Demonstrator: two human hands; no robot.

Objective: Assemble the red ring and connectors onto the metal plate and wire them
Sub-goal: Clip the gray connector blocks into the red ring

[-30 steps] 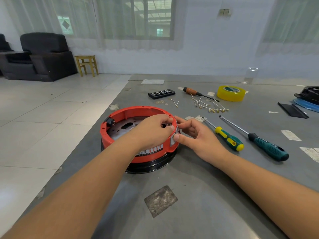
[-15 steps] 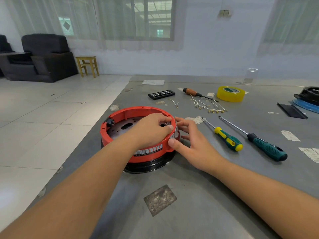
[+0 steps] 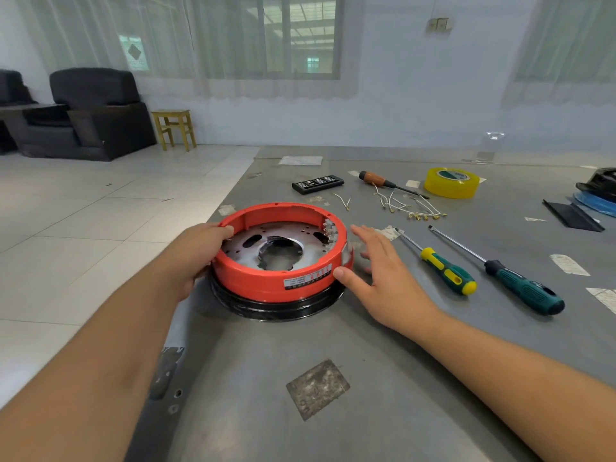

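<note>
Beside table edge (image 3: 213,208), red ring (image 3: 266,281) between both hands.

**Lighting and picture quality: even daylight, wide-angle bend at the edges**

Illumination is bright, soft and even, with a cool bluish cast. Daylight enters through the curtained window (image 3: 266,38) on the far wall; the sheer fabric diffuses it. Shadows are faint: a thin soft one lies under the screwdrivers (image 3: 446,271), and a darker band sits beneath the red ring (image 3: 266,281). Mild sheen shows on the grey table (image 3: 400,395) and on the floor tiles (image 3: 83,211); no harsh glare. Centre detail is sharp. Edges show barrel distortion, with forearms stretched and softened toward the lower corners. Small label print is unreadable.
</note>
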